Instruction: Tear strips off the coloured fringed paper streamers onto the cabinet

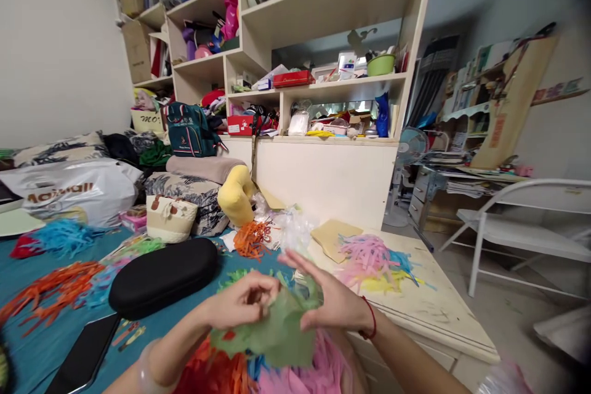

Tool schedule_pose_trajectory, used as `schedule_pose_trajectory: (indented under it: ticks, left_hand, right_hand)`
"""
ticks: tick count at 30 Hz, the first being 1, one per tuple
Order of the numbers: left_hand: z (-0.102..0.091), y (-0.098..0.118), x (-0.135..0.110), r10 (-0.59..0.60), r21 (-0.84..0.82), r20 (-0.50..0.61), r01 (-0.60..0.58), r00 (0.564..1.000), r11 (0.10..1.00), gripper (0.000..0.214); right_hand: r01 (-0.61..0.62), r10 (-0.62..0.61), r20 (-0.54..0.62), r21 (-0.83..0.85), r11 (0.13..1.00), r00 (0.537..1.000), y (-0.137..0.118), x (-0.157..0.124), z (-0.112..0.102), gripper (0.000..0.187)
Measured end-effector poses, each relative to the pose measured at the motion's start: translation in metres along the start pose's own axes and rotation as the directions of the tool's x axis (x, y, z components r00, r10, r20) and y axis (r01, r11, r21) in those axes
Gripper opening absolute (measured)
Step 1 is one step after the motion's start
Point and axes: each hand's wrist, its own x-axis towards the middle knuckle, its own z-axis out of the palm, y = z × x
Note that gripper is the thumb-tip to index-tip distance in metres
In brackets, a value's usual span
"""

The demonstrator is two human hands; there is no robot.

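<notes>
My left hand, fingers curled in a pinch, grips a thin, crumpled light green sheet by its upper left part. To the right of the sheet, my right hand has its fingers stretched out and apart; its thumb is at the sheet's edge, and I cannot tell if it touches. Below the sheet lie orange strips and pink strips, with a little blue between them. Brighter green strips show behind my left hand. Whether the sheet is paper or plastic I cannot make out.
On the blue bedspread are a black case, a phone, orange streamers and a cream basket bag. Pink, blue and yellow streamers lie on the cream cabinet top at right. A white folding chair stands beyond.
</notes>
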Motion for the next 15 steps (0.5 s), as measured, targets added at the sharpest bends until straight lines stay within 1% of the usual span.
schedule_pose_trajectory:
  ticks: [1, 2, 3, 4, 5, 6, 7, 10, 11, 13, 15]
  left_hand:
    - [0.009, 0.007, 0.001, -0.003, -0.024, 0.066, 0.005, 0.998, 1.000, 0.033]
    - [0.016, 0.013, 0.003, -0.003, -0.052, 0.118, 0.010, 0.993, 0.999, 0.035]
    - [0.022, 0.017, 0.005, -0.001, -0.082, 0.155, 0.014, 0.988, 0.996, 0.038]
    - [0.027, 0.020, 0.008, 0.002, -0.116, 0.178, 0.019, 0.984, 0.993, 0.039]
    - [0.032, 0.021, 0.010, 0.005, -0.148, 0.189, 0.023, 0.982, 0.989, 0.040]
    - [0.036, 0.021, 0.012, 0.008, -0.195, 0.192, 0.030, 0.981, 0.980, 0.041]
    - [0.040, 0.020, 0.013, 0.008, -0.256, 0.189, 0.041, 0.982, 0.966, 0.047]
    - [0.054, 0.013, 0.012, -0.013, -0.411, 0.148, 0.073, 0.989, 0.909, 0.071]
    - [0.059, 0.011, 0.011, -0.029, -0.427, 0.136, 0.085, 0.990, 0.900, 0.072]
    - [0.069, 0.007, 0.008, -0.074, -0.405, 0.088, 0.103, 0.993, 0.908, 0.059]
    - [0.076, 0.008, 0.004, -0.096, -0.389, 0.014, 0.094, 0.995, 0.917, 0.044]
  right_hand:
    - [-0.054, 0.044, 0.119, 0.076, 0.996, 0.992, -0.006, -0.005, -0.001, 0.098]
    - [-0.135, 0.102, 0.219, 0.141, 0.981, 0.970, -0.010, -0.012, -0.001, 0.089]
    - [-0.220, 0.160, 0.292, 0.186, 0.958, 0.943, -0.013, -0.020, -0.002, 0.076]
    - [-0.297, 0.215, 0.335, 0.217, 0.930, 0.917, -0.016, -0.029, -0.003, 0.060]
    - [-0.354, 0.257, 0.352, 0.245, 0.903, 0.900, -0.018, -0.039, -0.004, 0.048]
    - [-0.386, 0.288, 0.339, 0.272, 0.881, 0.896, -0.021, -0.048, -0.005, 0.039]
    - [-0.391, 0.304, 0.298, 0.297, 0.871, 0.905, -0.024, -0.057, -0.007, 0.034]
    - [-0.313, 0.297, 0.097, 0.323, 0.893, 0.950, -0.039, -0.079, -0.011, 0.028]
    - [-0.294, 0.299, 0.028, 0.297, 0.908, 0.954, -0.044, -0.085, -0.011, 0.028]
    - [-0.295, 0.318, -0.088, 0.210, 0.932, 0.944, -0.054, -0.094, -0.013, 0.026]
    - [-0.317, 0.338, -0.186, 0.133, 0.939, 0.923, -0.060, -0.102, -0.013, 0.027]
